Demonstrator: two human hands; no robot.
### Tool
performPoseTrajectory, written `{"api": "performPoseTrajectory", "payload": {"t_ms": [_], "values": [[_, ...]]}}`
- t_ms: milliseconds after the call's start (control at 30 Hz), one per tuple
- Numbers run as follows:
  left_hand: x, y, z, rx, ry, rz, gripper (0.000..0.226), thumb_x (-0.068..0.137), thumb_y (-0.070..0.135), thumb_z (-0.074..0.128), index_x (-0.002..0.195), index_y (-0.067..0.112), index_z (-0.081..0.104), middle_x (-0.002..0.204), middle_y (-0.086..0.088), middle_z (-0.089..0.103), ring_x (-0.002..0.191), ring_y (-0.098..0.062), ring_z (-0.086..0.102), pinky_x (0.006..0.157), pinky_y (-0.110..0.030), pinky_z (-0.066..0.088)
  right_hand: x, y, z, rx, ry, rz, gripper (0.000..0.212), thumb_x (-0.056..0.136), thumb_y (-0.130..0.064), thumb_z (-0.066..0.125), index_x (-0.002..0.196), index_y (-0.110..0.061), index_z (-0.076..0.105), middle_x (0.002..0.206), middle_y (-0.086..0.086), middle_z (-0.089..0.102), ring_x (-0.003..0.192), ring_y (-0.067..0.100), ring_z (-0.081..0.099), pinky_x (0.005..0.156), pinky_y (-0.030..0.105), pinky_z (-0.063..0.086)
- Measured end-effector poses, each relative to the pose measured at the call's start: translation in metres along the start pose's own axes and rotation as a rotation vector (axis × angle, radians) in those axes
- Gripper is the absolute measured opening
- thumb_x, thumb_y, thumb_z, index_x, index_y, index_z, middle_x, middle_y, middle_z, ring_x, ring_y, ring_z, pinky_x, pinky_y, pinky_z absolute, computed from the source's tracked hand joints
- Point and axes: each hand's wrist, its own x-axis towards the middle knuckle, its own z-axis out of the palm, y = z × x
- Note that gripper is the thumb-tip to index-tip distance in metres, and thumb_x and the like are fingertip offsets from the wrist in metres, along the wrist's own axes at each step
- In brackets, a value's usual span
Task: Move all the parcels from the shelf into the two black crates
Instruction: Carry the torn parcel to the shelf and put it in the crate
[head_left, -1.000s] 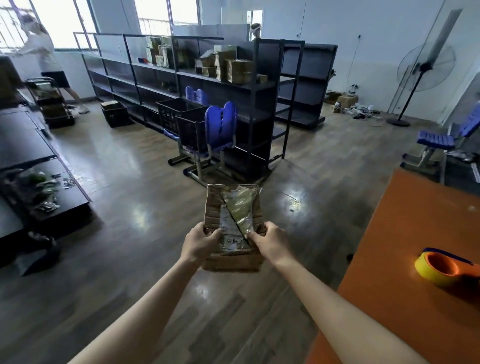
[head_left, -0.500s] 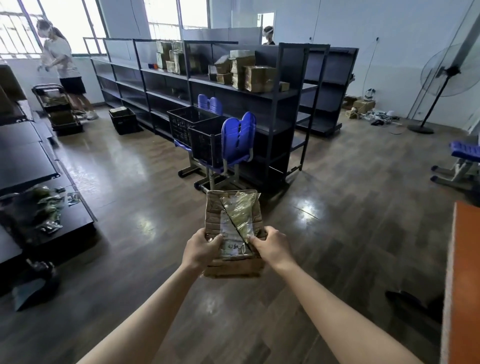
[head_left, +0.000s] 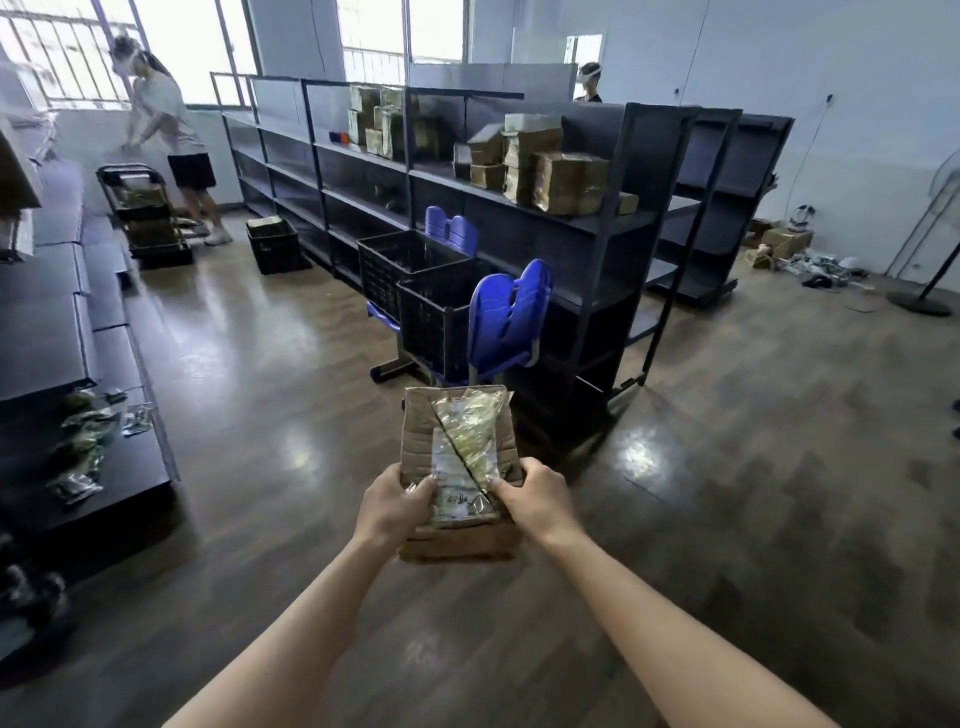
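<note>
I hold a brown cardboard parcel (head_left: 457, 447) with taped labels in front of me, over the wooden floor. My left hand (head_left: 392, 506) grips its left side and my right hand (head_left: 537, 501) grips its right side. Ahead, two black crates sit on blue chairs: the nearer crate (head_left: 439, 317) and the farther crate (head_left: 402, 262). Both look empty from here. Behind them stands a black shelf (head_left: 602, 228) with several brown parcels (head_left: 550, 166) on its upper level, and more parcels (head_left: 379, 122) farther left.
Low black platforms (head_left: 47, 332) with small packets line the left side. Another black crate (head_left: 272, 247) stands on the floor by the shelf. One person works by a cart (head_left: 148, 213) at the far left, another stands behind the shelf. A fan stand (head_left: 919, 301) is at far right.
The view has turned left and moved closer to the shelf and crates; the orange table at right has left the frame. Both hands keep the same hold on the parcel.
</note>
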Motion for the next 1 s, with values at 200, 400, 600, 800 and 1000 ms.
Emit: {"api": "performPoseTrajectory", "payload": {"t_ms": [200,400,600,800,1000], "values": [[0.107,0.013,0.009,-0.013,-0.013,-0.026,0.007,0.086,0.025,0.062,0.085,0.018,0.06,0.079,0.0,0.066,0.075,-0.02,0.06,0.072,-0.035,0.049,0.111,-0.015,0.014,-0.002,-0.015,-0.002,0.035,0.083,-0.046,0.065,0.101,-0.017,0.065,0.099,0.003,0.071,0.096,0.025,0.065,0.079,0.033,0.05],[0.243,0.022,0.004,-0.005,-0.03,0.0,0.008,0.087,0.023,0.061,0.092,0.017,0.063,0.086,0.0,0.068,0.082,-0.019,0.063,0.074,-0.033,0.05,0.24,-0.045,0.048,-0.001,-0.001,-0.003,0.034,0.084,-0.045,0.064,0.102,-0.016,0.064,0.097,0.002,0.071,0.094,0.023,0.065,0.08,0.034,0.051],[0.403,0.04,-0.021,0.034,-0.038,0.013,0.013,0.089,0.028,0.062,0.097,0.018,0.062,0.086,0.003,0.067,0.082,-0.018,0.063,0.068,-0.029,0.047,0.386,-0.101,0.084,0.006,0.014,-0.011,0.039,0.086,-0.044,0.063,0.108,-0.012,0.063,0.104,0.006,0.07,0.099,0.025,0.064,0.085,0.038,0.051],[0.544,0.064,-0.037,0.072,-0.051,0.042,0.006,0.089,0.029,0.062,0.09,0.024,0.058,0.08,0.01,0.064,0.075,-0.01,0.061,0.058,-0.023,0.043,0.514,-0.146,0.107,0.02,0.044,0.021,0.043,0.086,-0.045,0.062,0.112,-0.011,0.062,0.106,0.007,0.069,0.101,0.027,0.063,0.081,0.032,0.049],[0.669,0.081,-0.026,0.06,-0.039,0.061,0.017,0.088,0.029,0.064,0.075,0.031,0.053,0.071,0.015,0.058,0.064,-0.001,0.054,0.053,-0.021,0.04,0.637,-0.169,0.119,0.015,0.068,0.03,0.044,0.085,-0.048,0.062,0.111,-0.013,0.062,0.104,0.006,0.069,0.101,0.028,0.062,0.084,0.037,0.05]]}}
